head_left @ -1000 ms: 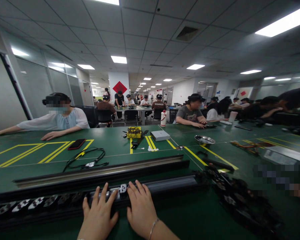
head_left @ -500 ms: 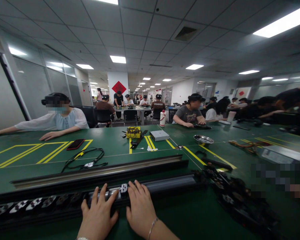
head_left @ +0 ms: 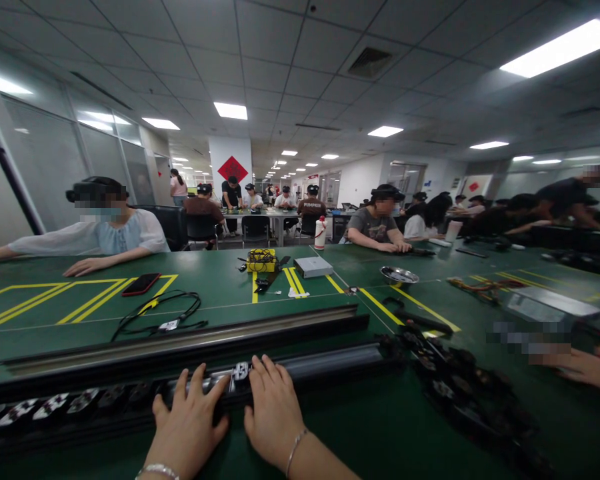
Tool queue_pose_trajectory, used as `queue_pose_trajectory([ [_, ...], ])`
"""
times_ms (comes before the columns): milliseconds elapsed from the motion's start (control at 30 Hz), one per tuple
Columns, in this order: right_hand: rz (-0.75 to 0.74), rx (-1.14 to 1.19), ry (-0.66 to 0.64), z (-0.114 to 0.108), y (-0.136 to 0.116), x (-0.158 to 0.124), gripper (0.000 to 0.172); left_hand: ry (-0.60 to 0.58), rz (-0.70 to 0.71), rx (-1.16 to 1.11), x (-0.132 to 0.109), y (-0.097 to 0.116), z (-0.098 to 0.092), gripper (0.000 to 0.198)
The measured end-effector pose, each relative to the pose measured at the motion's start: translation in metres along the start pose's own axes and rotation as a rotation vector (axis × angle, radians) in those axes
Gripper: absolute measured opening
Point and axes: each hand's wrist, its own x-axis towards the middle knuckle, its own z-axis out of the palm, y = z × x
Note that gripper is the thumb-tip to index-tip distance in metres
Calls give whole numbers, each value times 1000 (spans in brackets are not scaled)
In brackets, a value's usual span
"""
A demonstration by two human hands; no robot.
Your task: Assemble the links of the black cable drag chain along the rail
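A long black rail [head_left: 330, 363] lies across the table in front of me, with a row of black-and-white socket-like modules [head_left: 50, 405] in its left part. My left hand [head_left: 187, 420] rests on the rail with fingers spread, its thumb toward the near side. Close beside it, my right hand [head_left: 275, 413] lies over the rail, fingers stretched out. Between the fingertips of both hands sits a single module [head_left: 241, 373] with a white face. Neither hand is closed round anything. Behind runs a second, bare channel [head_left: 205, 338].
At right lies a heap of black parts [head_left: 465, 390]; a co-worker's hand [head_left: 575, 367] reaches in beyond it. Farther back are a coiled cable [head_left: 197, 310], a phone [head_left: 141, 284], a yellow box [head_left: 261, 260], a grey box [head_left: 314, 267] and a metal bowl [head_left: 399, 275]. Co-workers sit across the table.
The view has shifted slightly, so the table's things sit a little farther left. Both hands keep their places on the rail. The co-worker's hand at right shows more clearly.
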Motion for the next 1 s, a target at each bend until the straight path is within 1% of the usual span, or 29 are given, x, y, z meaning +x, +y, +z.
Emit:
queue_pose_trajectory([
  [400,4,-44,21,3,0,1,47,-30,-24,71,-2,8,-16,54],
  [700,9,-24,20,8,4,1,48,-37,-32,48,-1,11,-18,58],
  [867,10,-34,16,8,5,1,48,35,38,-37,0,4,-7,57],
  [1000,16,-47,9,5,4,1,47,147,150,-107,1,-5,5,52],
])
